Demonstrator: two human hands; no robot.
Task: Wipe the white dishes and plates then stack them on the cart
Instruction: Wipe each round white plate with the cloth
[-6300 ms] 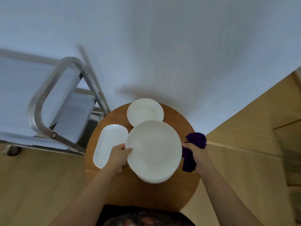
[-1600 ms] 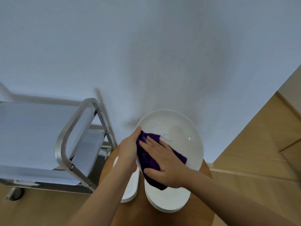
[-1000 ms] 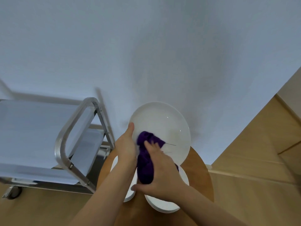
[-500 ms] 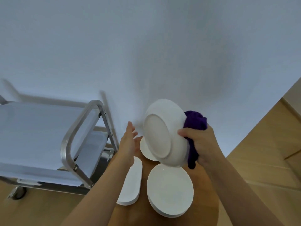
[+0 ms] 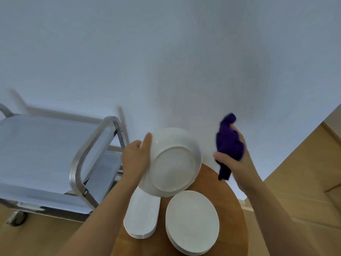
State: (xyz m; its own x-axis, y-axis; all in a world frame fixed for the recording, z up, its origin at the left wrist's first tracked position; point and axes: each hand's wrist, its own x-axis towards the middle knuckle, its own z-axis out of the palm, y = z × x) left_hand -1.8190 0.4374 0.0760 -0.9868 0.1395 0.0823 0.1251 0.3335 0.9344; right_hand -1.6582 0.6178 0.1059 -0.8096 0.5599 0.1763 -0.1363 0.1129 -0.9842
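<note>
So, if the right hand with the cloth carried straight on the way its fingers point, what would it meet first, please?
The right hand, gripping the cloth, points up and away. Nothing shows in that line before the wall, though depth is unclear. The plate lies to its left, off that line.

White plate (image 5: 173,163) – underside facing camera, tilted, held above round-plate stack (image 5: 192,221) and oblong dishes (image 5: 141,218).
</note>
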